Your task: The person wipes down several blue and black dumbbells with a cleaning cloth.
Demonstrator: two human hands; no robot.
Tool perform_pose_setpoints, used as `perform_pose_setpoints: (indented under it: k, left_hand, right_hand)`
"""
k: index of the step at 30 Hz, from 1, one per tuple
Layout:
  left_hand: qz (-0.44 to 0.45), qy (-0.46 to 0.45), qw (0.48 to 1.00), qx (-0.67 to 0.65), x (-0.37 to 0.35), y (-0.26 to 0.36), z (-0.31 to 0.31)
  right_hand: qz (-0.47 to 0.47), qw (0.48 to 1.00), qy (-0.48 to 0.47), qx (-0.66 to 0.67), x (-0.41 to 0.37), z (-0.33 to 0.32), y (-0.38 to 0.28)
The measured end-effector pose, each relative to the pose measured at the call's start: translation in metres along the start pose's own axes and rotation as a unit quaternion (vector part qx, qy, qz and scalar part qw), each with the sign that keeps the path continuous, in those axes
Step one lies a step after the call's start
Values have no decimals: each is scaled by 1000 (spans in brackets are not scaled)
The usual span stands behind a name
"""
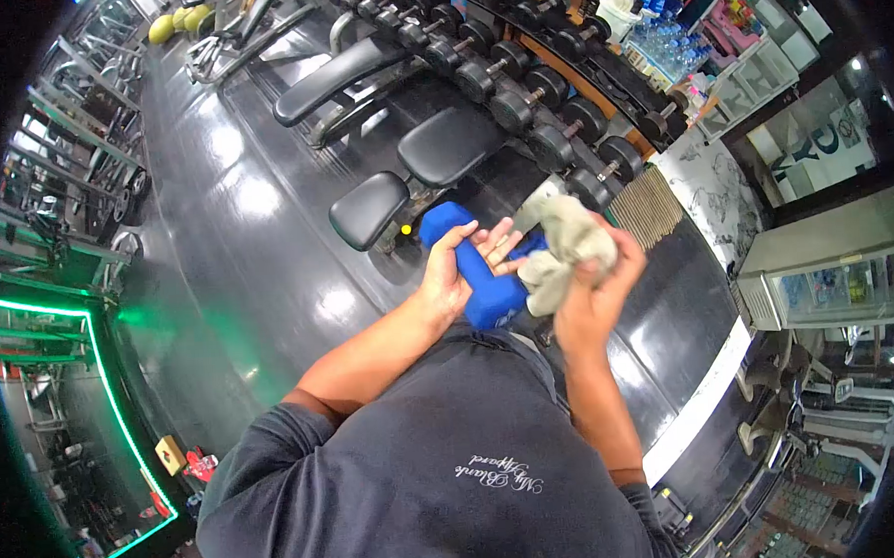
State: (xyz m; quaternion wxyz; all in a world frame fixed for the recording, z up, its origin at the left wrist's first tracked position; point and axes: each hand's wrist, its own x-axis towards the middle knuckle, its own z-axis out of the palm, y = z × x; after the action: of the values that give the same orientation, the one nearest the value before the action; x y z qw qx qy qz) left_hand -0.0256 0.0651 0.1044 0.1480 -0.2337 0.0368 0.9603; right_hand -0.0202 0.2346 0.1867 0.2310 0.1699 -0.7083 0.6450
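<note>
- A gym: a dark glossy floor (234,199), padded benches (449,144) and a long rack (534,96) of black dumbbells along the far side.
- The left hand (449,277) is closed around the blue dumbbell (490,299), fingers wrapped over its handle, holding it at chest height in front of the dark shirt (425,459).
- The right hand (592,298) is clenched on a bunched grey cloth (565,242), which is pressed against the dumbbell's right side.
- Judged from this, the step in hand is wiping the dumbbell with the cloth, mid-stroke.
- The upper end, near the left fingertips, looks bare of cloth. Reaching it would call for turning the weight in the left hand while keeping a firm hold, and sliding the cloth along.
- Just beyond the hands, a small black seat pad (369,210) stands on the floor.
</note>
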Motion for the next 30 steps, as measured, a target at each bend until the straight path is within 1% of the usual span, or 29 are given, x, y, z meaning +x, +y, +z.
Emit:
perform_pose_setpoints:
  k: [1, 3, 5, 6, 7, 9, 10, 12, 13, 14, 16, 18, 19, 20, 22, 23, 25, 26, 27, 28, 29, 30]
  left_hand:
    - [10, 33, 998, -61, 5, 0, -5]
    - [29, 96, 979, -178, 29, 4, -28]
    - [0, 61, 987, -149, 46, 9, -61]
    - [-12, 51, 992, -119, 47, 11, -68]
    - [-24, 46, 995, -89, 47, 9, -76]
    - [3, 50, 997, -51, 20, -6, -39]
    - [-51, -57, 993, -84, 28, 3, -71]
    - [-65, -86, 991, -82, 31, 3, -79]
    - [-71, -101, 989, -81, 33, 3, -83]
    - [-21, 9, 1000, -10, 18, -4, -47]
    - [-4, 90, 995, 49, -4, -3, -6]
    - [5, 67, 998, -20, 14, 8, -16]
    - [7, 43, 996, -74, 16, 9, -19]
    - [7, 19, 992, -128, 8, 9, -5]
    - [2, -39, 985, -166, 6, 11, 2]
    - [-1, -69, 980, -185, 3, 11, 10]
    - [44, -96, 982, -158, -4, 9, 25]
    - [32, -120, 981, -152, -7, 11, 30]
    - [20, -143, 979, -146, -13, 12, 36]
    - [22, -147, 977, -152, -19, 11, 43]
    - [20, -173, 976, -133, -21, 13, 45]
    - [19, -200, 973, -114, -23, 16, 46]
  right_hand:
    - [-34, 998, 28, 41, -4, -5, 3]
    - [-80, 994, 22, 72, -18, -5, 13]
    - [-130, 983, -129, -12, -39, -6, 38]
    - [-205, 937, -221, -178, -34, 0, 28]
    - [-221, 902, -293, -227, -28, 11, 17]
    - [-279, 911, -227, -200, -37, 26, 43]
    - [-276, 919, -218, -180, -39, 28, 49]
    - [-269, 932, -202, -137, -37, 32, 45]
    - [-256, 938, -189, -137, -38, 34, 40]
    - [-246, 943, -176, -137, -37, 36, 35]
    - [-227, 953, -137, -144, -35, 39, 23]
    - [-210, 962, -87, -154, -34, 44, 13]
    - [-200, 967, -76, -137, -35, 45, 11]
    - [-191, 972, -64, -120, -34, 45, 10]
    - [-164, 982, -31, -92, -33, 47, 0]
    - [-134, 987, -18, -83, -33, 46, 0]
    - [-72, 995, 7, -67, -34, 43, 2]
    - [6, 996, 81, -18, -28, 52, -10]
    - [183, 970, 114, 115, -21, 57, -16]
    - [230, 959, 105, 130, -12, 55, -21]
    - [278, 945, 95, 145, -5, 51, -23]
    - [314, 932, 40, 180, -3, 46, -15]
